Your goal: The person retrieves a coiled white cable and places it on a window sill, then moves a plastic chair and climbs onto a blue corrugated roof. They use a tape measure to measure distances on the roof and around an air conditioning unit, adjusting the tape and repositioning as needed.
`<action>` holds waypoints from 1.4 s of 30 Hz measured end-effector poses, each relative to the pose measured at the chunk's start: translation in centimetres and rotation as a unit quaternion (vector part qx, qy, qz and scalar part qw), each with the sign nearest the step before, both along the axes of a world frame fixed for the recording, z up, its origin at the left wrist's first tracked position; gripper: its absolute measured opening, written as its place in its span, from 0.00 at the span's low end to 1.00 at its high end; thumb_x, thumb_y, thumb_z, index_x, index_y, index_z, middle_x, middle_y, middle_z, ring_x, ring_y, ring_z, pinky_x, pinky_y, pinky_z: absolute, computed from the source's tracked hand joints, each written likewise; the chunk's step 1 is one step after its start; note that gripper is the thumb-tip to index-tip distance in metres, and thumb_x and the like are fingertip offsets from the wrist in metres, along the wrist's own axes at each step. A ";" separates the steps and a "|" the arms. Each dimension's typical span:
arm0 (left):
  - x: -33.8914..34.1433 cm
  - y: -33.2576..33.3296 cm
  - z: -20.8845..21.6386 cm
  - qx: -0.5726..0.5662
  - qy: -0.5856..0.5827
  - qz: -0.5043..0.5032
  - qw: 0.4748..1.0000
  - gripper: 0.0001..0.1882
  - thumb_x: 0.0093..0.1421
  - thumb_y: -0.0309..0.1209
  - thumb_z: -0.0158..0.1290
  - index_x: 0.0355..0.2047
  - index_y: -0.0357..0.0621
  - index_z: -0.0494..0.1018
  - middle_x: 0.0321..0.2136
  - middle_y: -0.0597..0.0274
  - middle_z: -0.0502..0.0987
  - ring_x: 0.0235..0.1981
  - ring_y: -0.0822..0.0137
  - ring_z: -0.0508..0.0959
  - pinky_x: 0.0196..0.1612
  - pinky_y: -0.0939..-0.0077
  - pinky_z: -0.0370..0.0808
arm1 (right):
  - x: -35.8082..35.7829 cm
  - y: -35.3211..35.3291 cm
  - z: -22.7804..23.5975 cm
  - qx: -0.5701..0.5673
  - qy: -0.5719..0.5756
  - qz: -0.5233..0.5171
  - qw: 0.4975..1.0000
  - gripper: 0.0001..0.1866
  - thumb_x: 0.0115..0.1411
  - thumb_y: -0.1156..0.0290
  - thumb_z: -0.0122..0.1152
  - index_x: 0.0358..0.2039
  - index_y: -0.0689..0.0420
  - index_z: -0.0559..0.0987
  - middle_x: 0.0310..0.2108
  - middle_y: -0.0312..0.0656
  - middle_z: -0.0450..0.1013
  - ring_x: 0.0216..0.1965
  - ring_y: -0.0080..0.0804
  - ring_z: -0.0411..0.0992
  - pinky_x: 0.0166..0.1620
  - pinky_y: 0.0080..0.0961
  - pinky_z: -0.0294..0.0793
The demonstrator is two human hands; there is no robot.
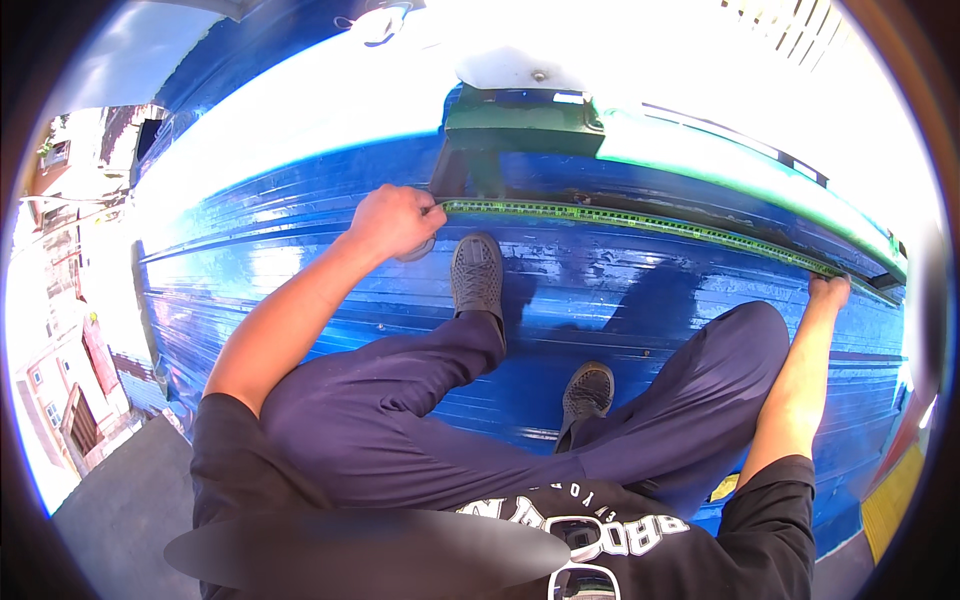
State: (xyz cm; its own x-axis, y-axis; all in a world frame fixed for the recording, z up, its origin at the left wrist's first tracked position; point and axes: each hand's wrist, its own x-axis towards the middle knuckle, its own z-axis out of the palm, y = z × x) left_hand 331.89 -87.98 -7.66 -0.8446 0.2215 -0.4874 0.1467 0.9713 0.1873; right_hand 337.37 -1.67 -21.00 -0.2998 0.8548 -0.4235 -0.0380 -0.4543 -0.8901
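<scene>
A green-yellow measuring tape (620,216) is drawn out in a nearly straight line between my two hands, sloping down to the right. My left hand (396,222) is closed around its left end, in front of my forward shoe. A rounded greyish edge shows just below that hand; I cannot make out what it belongs to. Far to the right, my right hand (829,290) pinches the tape's other end with bent fingers. The tape runs along the near side of a dark green metal frame (525,128).
I squat on a blue ribbed metal surface (560,270) with scuffed paint. The green frame carries a long rail (760,175) to the right, washed out by sunlight. A white cord or cable (378,24) lies at the far left. Buildings (80,390) stand below, beyond the left edge.
</scene>
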 end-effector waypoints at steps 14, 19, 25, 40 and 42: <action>0.9 0.5 -0.3 -0.023 -0.004 0.021 1.000 0.27 0.69 0.55 0.50 0.31 0.46 0.86 0.30 0.47 0.85 0.37 0.41 0.85 0.43 0.47 0.82 | -1.0 -3.3 2.3 0.029 0.010 -0.003 1.000 0.27 0.76 0.58 0.39 0.68 0.57 0.72 0.69 0.52 0.68 0.68 0.59 0.67 0.67 0.70 0.68; 0.6 1.2 -0.6 -0.011 -0.011 0.000 1.000 0.29 0.69 0.56 0.49 0.30 0.45 0.85 0.32 0.46 0.85 0.38 0.40 0.84 0.45 0.47 0.81 | -0.9 -2.1 1.8 0.019 0.028 0.017 0.999 0.25 0.76 0.59 0.41 0.66 0.55 0.74 0.67 0.52 0.71 0.66 0.58 0.69 0.66 0.69 0.69; 0.5 1.2 -0.6 -0.009 -0.021 0.011 1.000 0.31 0.70 0.58 0.49 0.28 0.43 0.84 0.31 0.45 0.84 0.38 0.39 0.83 0.45 0.46 0.80 | -0.6 -0.5 0.9 0.013 0.022 0.004 1.000 0.25 0.76 0.59 0.41 0.65 0.55 0.74 0.66 0.52 0.71 0.65 0.58 0.70 0.65 0.70 0.71; 0.9 0.8 -1.0 0.009 -0.006 0.016 1.000 0.33 0.71 0.60 0.48 0.26 0.44 0.83 0.27 0.44 0.83 0.35 0.39 0.83 0.44 0.45 0.79 | -0.2 -1.1 1.7 0.016 0.016 0.022 1.000 0.25 0.77 0.60 0.39 0.65 0.57 0.73 0.66 0.53 0.71 0.66 0.58 0.70 0.64 0.69 0.72; 0.9 0.8 -1.1 0.009 -0.003 0.013 1.000 0.33 0.71 0.59 0.48 0.26 0.44 0.83 0.27 0.45 0.83 0.35 0.39 0.83 0.43 0.45 0.79 | -0.2 -1.0 1.6 0.015 0.008 0.021 1.000 0.25 0.77 0.59 0.38 0.66 0.57 0.73 0.66 0.53 0.70 0.66 0.58 0.70 0.64 0.69 0.72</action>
